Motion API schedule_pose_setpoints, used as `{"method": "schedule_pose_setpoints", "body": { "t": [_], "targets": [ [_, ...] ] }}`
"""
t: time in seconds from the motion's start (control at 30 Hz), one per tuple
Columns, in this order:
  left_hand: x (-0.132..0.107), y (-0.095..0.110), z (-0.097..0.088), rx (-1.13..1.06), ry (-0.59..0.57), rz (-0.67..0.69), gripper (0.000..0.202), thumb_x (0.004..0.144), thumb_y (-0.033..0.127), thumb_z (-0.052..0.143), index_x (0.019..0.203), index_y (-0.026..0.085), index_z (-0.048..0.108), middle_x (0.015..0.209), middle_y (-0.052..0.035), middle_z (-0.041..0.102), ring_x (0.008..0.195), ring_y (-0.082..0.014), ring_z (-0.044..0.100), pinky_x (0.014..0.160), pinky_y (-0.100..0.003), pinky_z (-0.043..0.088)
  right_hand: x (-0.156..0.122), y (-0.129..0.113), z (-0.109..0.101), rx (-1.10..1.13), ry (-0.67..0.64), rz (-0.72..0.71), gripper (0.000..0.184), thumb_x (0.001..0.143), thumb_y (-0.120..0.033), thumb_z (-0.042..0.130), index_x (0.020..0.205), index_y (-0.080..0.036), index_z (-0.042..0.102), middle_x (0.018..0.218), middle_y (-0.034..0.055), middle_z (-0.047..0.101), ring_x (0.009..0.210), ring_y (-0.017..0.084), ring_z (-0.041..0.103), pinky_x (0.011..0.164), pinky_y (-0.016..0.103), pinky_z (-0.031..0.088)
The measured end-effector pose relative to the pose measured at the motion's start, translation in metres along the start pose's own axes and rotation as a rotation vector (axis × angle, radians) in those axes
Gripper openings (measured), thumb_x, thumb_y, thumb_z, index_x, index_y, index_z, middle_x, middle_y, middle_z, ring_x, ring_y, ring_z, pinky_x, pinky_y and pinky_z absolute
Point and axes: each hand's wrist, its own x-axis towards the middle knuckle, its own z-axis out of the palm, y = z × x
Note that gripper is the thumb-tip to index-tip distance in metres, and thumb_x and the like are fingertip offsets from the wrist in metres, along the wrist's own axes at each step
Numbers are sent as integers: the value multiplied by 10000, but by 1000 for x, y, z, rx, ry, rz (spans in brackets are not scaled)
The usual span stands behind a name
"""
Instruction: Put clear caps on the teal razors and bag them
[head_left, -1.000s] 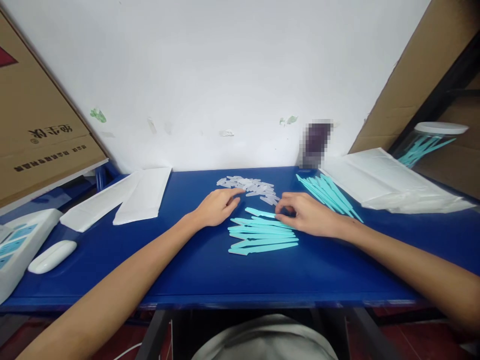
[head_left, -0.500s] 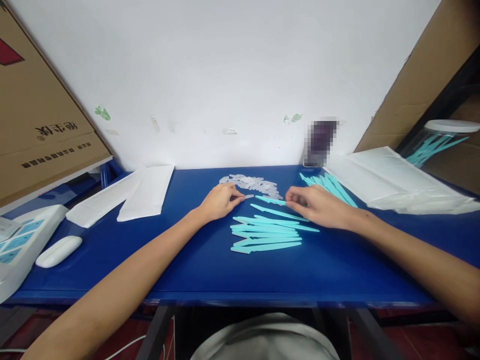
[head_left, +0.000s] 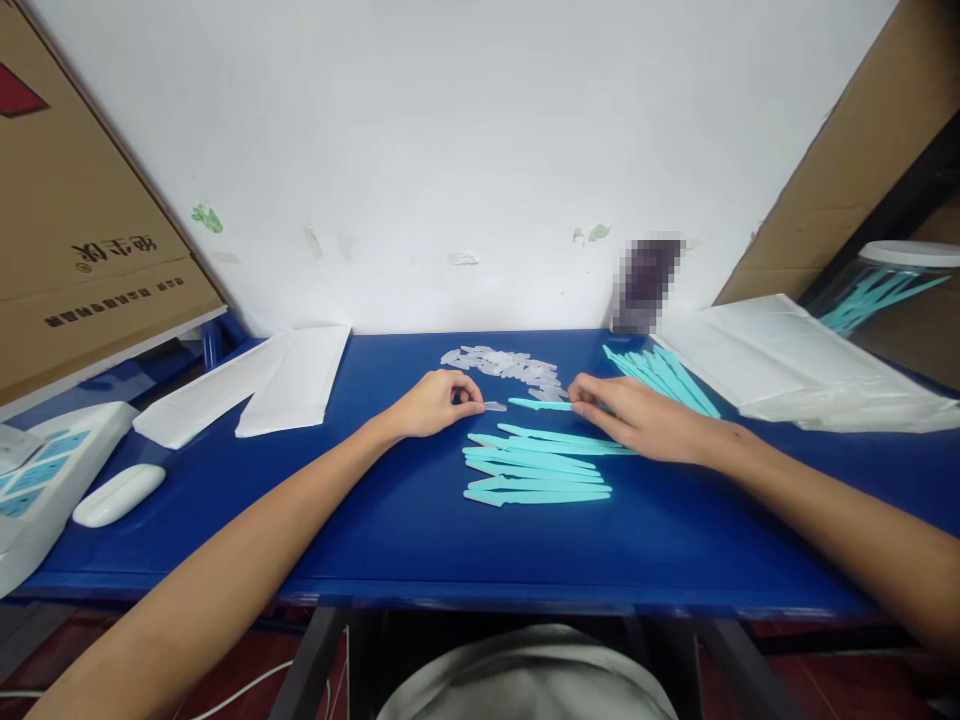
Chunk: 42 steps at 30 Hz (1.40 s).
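Between the thumb and fingers of my left hand (head_left: 446, 403) is a small clear plastic blade cap (head_left: 495, 406), pointing right. My right hand (head_left: 626, 412) pinches a teal eyebrow razor (head_left: 540, 404) by its handle end, its blade end facing the cap. A short gap separates razor and cap. Just beyond both hands lies a pile of clear caps (head_left: 499, 362). Nearer to me, several teal razors (head_left: 532, 465) are spread in a loose row. More teal razors (head_left: 660, 378) lie in a heap behind my right hand, which hides part of them.
White padded envelopes (head_left: 292, 385) lie at the left and a stack of pale plastic bags (head_left: 795, 350) at the right. A white earbud case (head_left: 120, 495) sits beside a white device (head_left: 71, 470). A lidded jar (head_left: 877, 285) holds more razors. Cardboard (head_left: 90, 200) stands at the left.
The razor in my right hand has come down slightly and lies more level. My left hand has shifted a little left and down with the cap, now nearly in line with the razor.
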Motion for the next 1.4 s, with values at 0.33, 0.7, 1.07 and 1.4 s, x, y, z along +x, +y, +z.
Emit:
{"method": "schedule_pose_setpoints", "body": {
  "t": [0.33,0.7,1.07,1.4],
  "targets": [
    [-1,1,3,-11,31,41,227,850,415,694,850,202,772,820,-27,668,715,-150,524,653,-278,386,1,-3,5,-62,6,20,250,1051,-379,319,925,-228,472,853,50,635,705,200,561,634,314,370],
    [7,10,8,-60,22,50,186,829,356,701,837,184,773,833,-33,655,737,-154,549,675,-287,409,14,-18,18,-187,147,-73,249,1042,-312,371,1044,-178,581,1004,98,667,850,219,637,725,316,440],
    [-6,-9,-17,171,-39,177,202,946,365,584,928,190,683,902,-39,664,834,-176,561,773,-302,416,-4,3,-6,-274,82,-27,274,986,-451,483,1040,-209,599,987,55,656,705,175,597,631,309,401],
    [-7,-12,-20,265,-51,230,223,971,364,553,1027,219,713,978,-51,668,905,-199,579,822,-322,406,4,9,4,-316,97,9,405,1020,-455,404,1168,-194,675,992,83,711,797,222,652,658,321,422]
  ]
}}
